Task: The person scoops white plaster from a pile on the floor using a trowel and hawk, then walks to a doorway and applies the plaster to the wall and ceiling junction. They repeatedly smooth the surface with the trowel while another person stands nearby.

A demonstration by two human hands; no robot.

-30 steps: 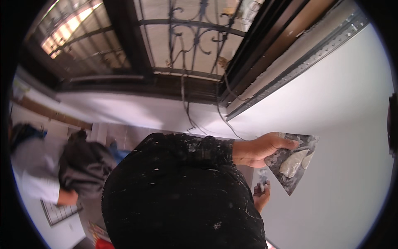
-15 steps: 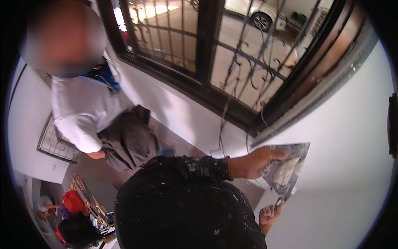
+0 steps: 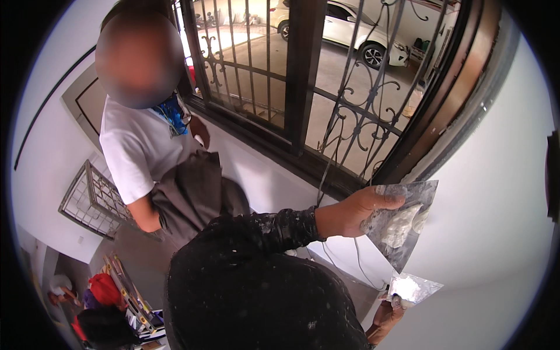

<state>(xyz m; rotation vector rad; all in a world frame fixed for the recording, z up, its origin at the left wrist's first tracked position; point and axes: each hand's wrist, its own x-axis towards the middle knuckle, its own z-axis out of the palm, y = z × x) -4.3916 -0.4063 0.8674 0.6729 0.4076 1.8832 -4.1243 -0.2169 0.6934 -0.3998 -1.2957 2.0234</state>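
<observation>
My left hand is closed on the edge of a thin, grey-smeared metal plate, thumb on top. A lump of off-white putty lies on the plate. Just below the plate's lower corner, my right hand grips a putty knife by its handle, which the fingers mostly hide. Its wide blade shines in the light and sits apart from the putty. My left sleeve is black and spotted with white.
A barred window opens onto a parked white car. White wall runs along the right. A person in a white shirt stands at left. Levels and a red bundle lie lower left, beyond which another person crouches.
The putty knife has turned from nearly edge-on to show its blade, below the plate. The plate sits slightly higher in view. My view has shifted, showing more of the standing person and car.
</observation>
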